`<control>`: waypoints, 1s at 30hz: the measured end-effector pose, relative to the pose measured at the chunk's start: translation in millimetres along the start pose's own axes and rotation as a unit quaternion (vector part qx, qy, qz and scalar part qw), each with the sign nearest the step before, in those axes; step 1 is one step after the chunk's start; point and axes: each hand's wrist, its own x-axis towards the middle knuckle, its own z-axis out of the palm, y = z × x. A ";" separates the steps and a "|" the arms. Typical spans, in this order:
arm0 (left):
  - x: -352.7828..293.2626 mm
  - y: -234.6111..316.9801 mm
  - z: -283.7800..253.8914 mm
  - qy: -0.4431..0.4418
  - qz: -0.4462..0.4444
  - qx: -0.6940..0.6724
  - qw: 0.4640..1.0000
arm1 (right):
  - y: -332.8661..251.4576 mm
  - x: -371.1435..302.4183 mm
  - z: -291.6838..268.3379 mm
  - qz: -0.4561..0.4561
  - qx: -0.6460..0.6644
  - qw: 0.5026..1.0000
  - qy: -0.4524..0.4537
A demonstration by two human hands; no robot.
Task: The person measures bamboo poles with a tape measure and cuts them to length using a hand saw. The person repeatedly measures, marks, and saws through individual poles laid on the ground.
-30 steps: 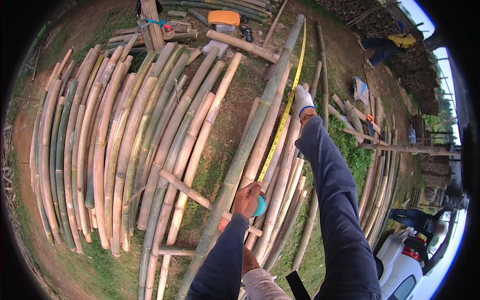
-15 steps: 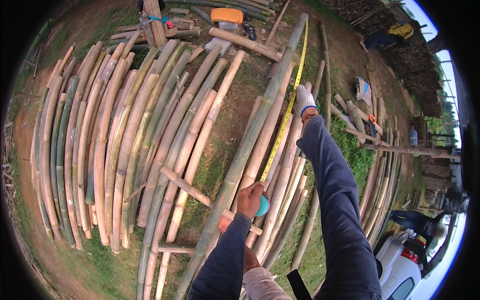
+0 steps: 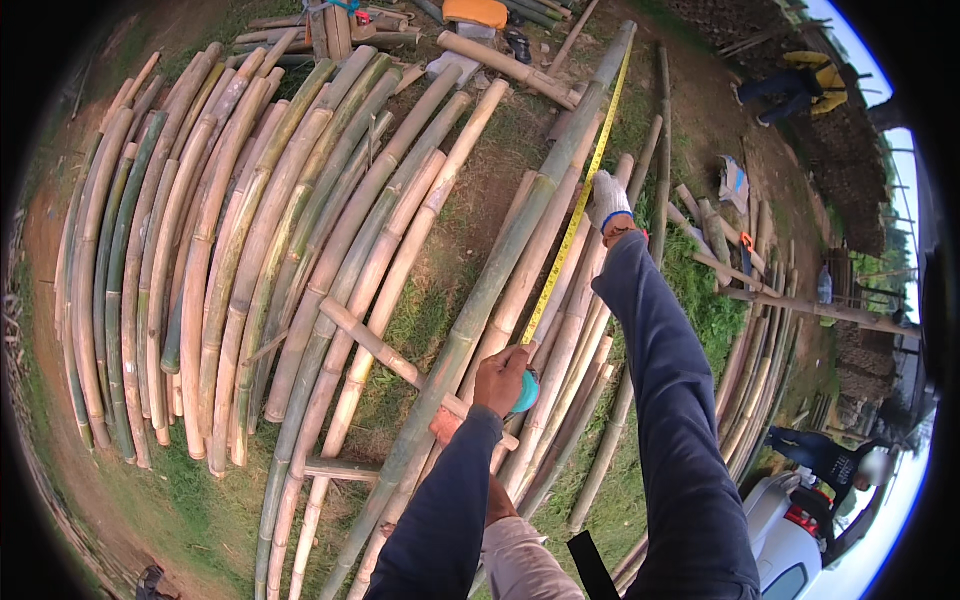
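Note:
My bare left hand (image 3: 502, 380) is closed around a teal-cased tape measure (image 3: 525, 392), just right of a long green bamboo pole (image 3: 470, 330). Its yellow blade (image 3: 560, 265) runs out, slightly bowed, along the pole toward the far end. My right hand (image 3: 608, 205), in a white knitted glove with a blue-edged cuff, reaches far forward beside the blade. Its fingers look curled together; what they hold, if anything, is hidden. Pale bamboo poles (image 3: 545, 400) lie beneath both hands. A short crosspiece (image 3: 375, 345) passes under the green pole near my left hand.
A broad row of bamboo poles (image 3: 240, 270) covers the left side. An orange bundle (image 3: 475, 12) lies at the far end. More poles (image 3: 760, 370) and a white car (image 3: 785, 540) are on the right. One person (image 3: 800, 85) bends far right; another (image 3: 835, 460) stands near the car.
The view has shifted slightly, and the far-right person's position looks different. Both my hands keep nearly the same places along the tape and pole.

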 end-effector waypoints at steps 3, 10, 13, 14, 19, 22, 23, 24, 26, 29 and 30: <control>-5.5 -41.0 -18.5 0.013 -0.015 -0.011 1.000 | -4.3 -47.8 9.6 0.202 0.070 0.977 0.017; -138.6 -221.2 -152.8 0.100 -0.058 0.017 0.993 | -13.2 -292.7 43.7 0.365 0.123 0.922 0.033; -236.3 -285.3 -222.8 0.101 -0.117 0.035 0.987 | 2.0 -428.5 31.3 0.424 0.074 0.901 0.056; -270.9 -303.9 -247.0 0.088 -0.125 0.025 0.988 | 4.5 -478.4 19.1 0.441 0.072 0.893 0.047; -437.4 -392.9 -351.5 0.104 -0.141 0.082 0.981 | -13.1 -770.3 -76.0 0.480 0.010 0.874 0.073; -525.1 -441.7 -400.4 0.130 -0.109 0.102 0.980 | -22.8 -991.4 -158.2 0.549 -0.064 0.811 0.193; -546.8 -455.5 -416.6 0.141 -0.097 0.117 0.978 | -18.8 -1057.9 -184.2 0.591 -0.108 0.773 0.205; -566.7 -468.5 -431.2 0.149 -0.094 0.132 0.976 | -12.3 -1122.3 -207.9 0.639 -0.062 0.725 0.249; -593.8 -489.9 -460.6 0.119 -0.077 0.126 0.982 | 4.6 -1226.4 -242.9 0.507 -0.147 0.828 -0.189; -629.2 -521.6 -477.6 0.115 -0.066 0.147 0.980 | 24.7 -1286.2 -252.3 0.343 -0.417 0.748 -0.385; -640.7 -530.3 -482.0 0.120 -0.076 0.150 0.978 | 20.4 -1295.4 -245.5 0.314 -0.435 0.742 -0.402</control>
